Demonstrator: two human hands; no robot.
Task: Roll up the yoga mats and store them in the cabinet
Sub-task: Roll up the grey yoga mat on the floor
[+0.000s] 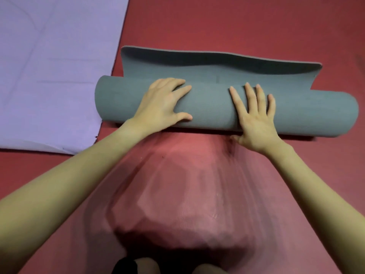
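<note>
On the red floor mat [246, 26], well in from its left edge where it meets the lilac mat [49, 66], we have the grey-green yoga mat [213, 107] nearly rolled; the thick roll lies crosswise before us, and a short unrolled tail [217, 66] stretches beyond it, its far edge curling up in a wave. Our left hand [164, 103] lies on top of the roll toward its left end, fingers spread and only gently bent, pressing rather than clasping; our right hand [254, 115] lies flat on the roll right of the middle, fingers straight and fanned, with the thumb tucked at the near underside; neither hand closes round anything.

We judge the mat to be light, soft and springy, with a fine ribbed surface that should hold against the palms; the lifted tail suggests it wants to uncoil, so even downward pressure from both palms seems needed, and for carrying we would clasp the roll round its girth near the middle with the loose edge trapped underneath.

We cannot see the spiral ends of the roll, so its tightness is unknown; the seam where the tail meets the roll is shadowed; the cabinet is nowhere in view; the lower middle of the picture is smeared and blurred, and the dark shape at the bottom edge cannot be made out; the lilac mat is cut off at the left.
</note>
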